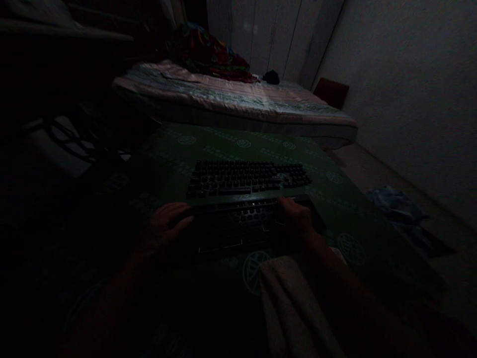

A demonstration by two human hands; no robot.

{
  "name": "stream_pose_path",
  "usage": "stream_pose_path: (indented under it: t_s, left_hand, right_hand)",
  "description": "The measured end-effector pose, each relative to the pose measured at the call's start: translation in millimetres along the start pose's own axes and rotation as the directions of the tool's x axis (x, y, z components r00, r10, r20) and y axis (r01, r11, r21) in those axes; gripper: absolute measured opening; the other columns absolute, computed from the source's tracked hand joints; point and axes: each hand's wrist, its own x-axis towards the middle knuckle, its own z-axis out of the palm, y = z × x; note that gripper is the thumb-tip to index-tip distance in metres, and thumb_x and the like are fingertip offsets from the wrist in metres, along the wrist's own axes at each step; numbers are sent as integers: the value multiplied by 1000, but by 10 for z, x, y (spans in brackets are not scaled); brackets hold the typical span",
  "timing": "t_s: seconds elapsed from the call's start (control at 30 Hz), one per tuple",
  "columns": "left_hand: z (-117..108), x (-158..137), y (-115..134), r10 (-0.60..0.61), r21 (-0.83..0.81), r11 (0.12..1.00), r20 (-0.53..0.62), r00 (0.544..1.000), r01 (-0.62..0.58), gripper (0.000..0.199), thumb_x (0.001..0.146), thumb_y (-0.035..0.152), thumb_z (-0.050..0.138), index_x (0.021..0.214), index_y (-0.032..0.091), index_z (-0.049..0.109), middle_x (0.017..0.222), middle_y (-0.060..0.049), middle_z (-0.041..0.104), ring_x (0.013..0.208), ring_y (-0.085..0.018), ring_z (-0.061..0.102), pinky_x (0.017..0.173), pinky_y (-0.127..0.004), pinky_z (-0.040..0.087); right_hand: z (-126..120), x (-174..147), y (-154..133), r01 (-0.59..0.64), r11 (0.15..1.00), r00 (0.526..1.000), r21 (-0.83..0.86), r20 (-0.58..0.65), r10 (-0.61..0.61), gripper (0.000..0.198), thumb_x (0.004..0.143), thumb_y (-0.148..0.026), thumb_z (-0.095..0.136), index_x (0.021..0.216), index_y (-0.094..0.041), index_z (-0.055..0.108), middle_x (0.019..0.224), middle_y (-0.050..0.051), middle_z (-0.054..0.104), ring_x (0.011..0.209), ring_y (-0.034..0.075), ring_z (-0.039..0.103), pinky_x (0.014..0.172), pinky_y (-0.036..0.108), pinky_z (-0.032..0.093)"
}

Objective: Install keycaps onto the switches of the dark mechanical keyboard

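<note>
A dark keyboard base (223, 226) lies on the green table, its keycaps off over most of its surface and thin metal stabiliser wires showing. My left hand (167, 223) is closed around its left end, thumb on top. Over its right part my right hand (296, 216) is curled, fingers pressed together at the upper edge; whatever they pinch is hidden. Just beyond the base, loose black keycaps (234, 191) are laid out in keyboard order, with a few gaps. A light cloth (290, 298) lies in front, partly under my right forearm.
The green table (179, 154) bears pale printed logos. Behind it stands a bed with a striped mattress (238, 97) and a heaped red patterned blanket (212, 54). On the floor to the right is a bluish cloth bundle (397, 204). The room is very dark.
</note>
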Motion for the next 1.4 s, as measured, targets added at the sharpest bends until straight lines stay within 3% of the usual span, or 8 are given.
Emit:
stream_pose_path:
  t_s: [0.37,0.57,0.83,0.97,1.1,1.4]
  left_hand:
    - [29,-13,-39,-9,-1,1000,-21,1000,9,69,74,78,37,102,22,67,118,-8,65,117,-28,54,104,-45,42]
    - [38,-10,-51,-2,-6,1000,-29,1000,2,70,73,78,37,103,22,66,117,-10,65,117,-28,54,104,-46,41]
    - [19,-8,-24,-2,-5,1000,-20,1000,2,65,74,76,38,102,24,67,117,-7,66,116,-28,54,104,-46,41]
    - [22,-11,-42,-5,-7,1000,-18,1000,4,65,75,74,40,103,23,67,117,-9,65,116,-28,55,104,-47,41]
    - [37,-13,-72,-8,-14,1000,-25,1000,8,63,75,74,41,103,24,67,118,-8,65,116,-28,55,105,-47,40]
    - [36,-15,-40,-21,1,1000,-22,1000,21,70,74,77,36,104,22,66,118,-9,65,117,-28,54,104,-47,40]
  right_hand:
    - [46,-18,57,-45,997,997,66,-57,48,24,85,-15,43,101,-17,62,93,7,67,76,16,60,58,23,35]
    - [-26,10,-36,-105,994,994,-44,38,106,24,87,-15,43,101,-18,62,96,8,66,72,16,61,53,25,32]
    - [1,-15,-32,-81,996,997,-41,10,82,23,87,-17,44,99,-17,62,92,8,66,72,17,60,54,25,31]
    - [-12,-26,-37,11,999,1000,-33,3,-11,22,85,-21,47,100,-16,62,92,9,66,75,18,61,55,24,32]
    - [-53,8,-54,17,1000,1000,-27,-9,-17,23,84,-21,47,103,-16,61,94,9,67,74,18,61,54,25,31]
    - [-83,41,-172,11,1000,996,-25,92,-9,23,87,-19,45,104,-17,60,99,9,67,76,17,63,55,25,31]
